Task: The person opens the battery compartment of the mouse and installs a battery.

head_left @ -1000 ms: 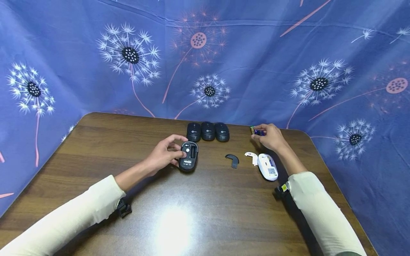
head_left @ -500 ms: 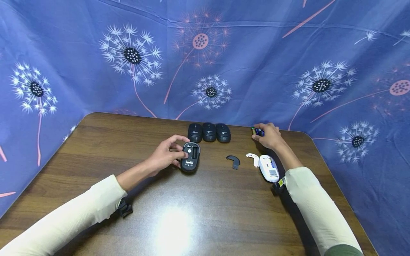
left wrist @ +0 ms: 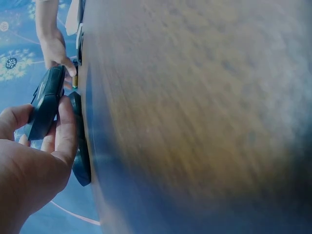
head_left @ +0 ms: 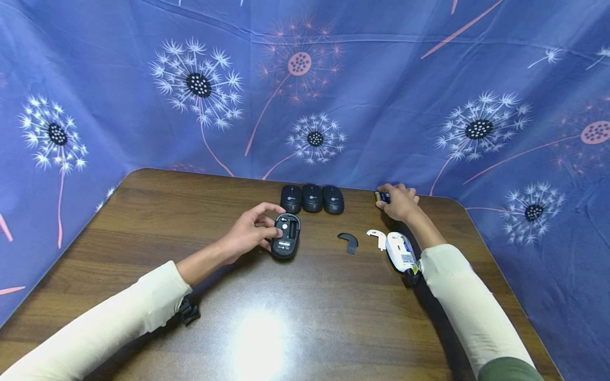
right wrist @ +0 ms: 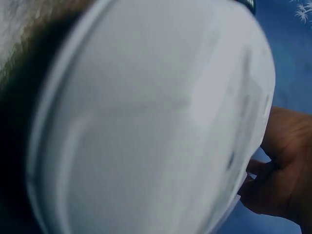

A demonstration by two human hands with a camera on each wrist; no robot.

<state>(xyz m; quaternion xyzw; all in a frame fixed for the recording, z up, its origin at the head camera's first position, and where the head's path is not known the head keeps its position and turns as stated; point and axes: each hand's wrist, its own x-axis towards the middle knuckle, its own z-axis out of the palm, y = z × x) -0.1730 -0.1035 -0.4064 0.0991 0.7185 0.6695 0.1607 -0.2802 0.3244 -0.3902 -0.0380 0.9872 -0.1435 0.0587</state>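
My left hand (head_left: 250, 231) grips a black computer mouse (head_left: 286, 244), its underside up and its battery slot uncovered. In the left wrist view the mouse (left wrist: 46, 102) is held between thumb and fingers, off the table. At the back right, my right hand (head_left: 400, 202) has its thumb and fingers around small batteries (head_left: 383, 197); the fingers hide part of them. A white mouse (head_left: 401, 253) lies underside up below the right forearm, its battery slot uncovered. This white mouse (right wrist: 156, 117) fills much of the right wrist view, hiding most of the right hand (right wrist: 282, 170).
Three black mice (head_left: 312, 198) stand side by side near the table's back edge. A curved black cover (head_left: 350, 243) and a white cover (head_left: 378, 238) lie on the wooden table (head_left: 333, 307). A blue flowered cloth (head_left: 371, 106) hangs behind.
My right hand has closed in around the batteries, covering more of them. The right wrist's camera now overlaps the white mouse's lower edge. My left hand keeps its grip on the black mouse.
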